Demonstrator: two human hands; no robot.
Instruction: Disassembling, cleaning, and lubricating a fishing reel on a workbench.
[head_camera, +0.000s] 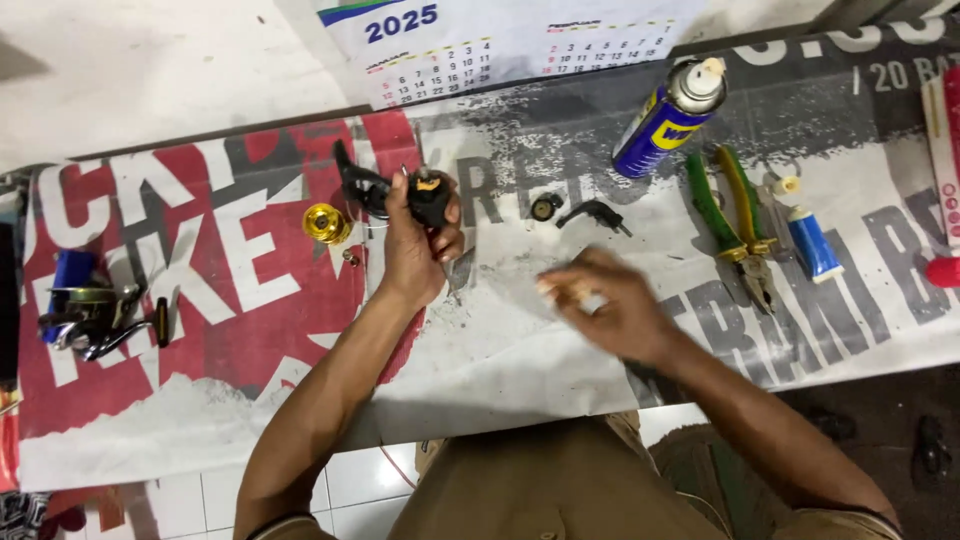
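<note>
While left hand (415, 245) grips matte black reel body (415, 195), blurred right hand (600, 305)

There is only one view, from a camera on the person's head, which looks steeply down from close above. It faces the covered table (520, 360) in front, with the wall calendar (500, 40) at the top edge and the person's lap at the bottom.

We find open table (520, 350) along the near edge; toward the far edge the spray can (668, 118), pliers (738, 225) and gold spool (326, 223) block us.
</note>
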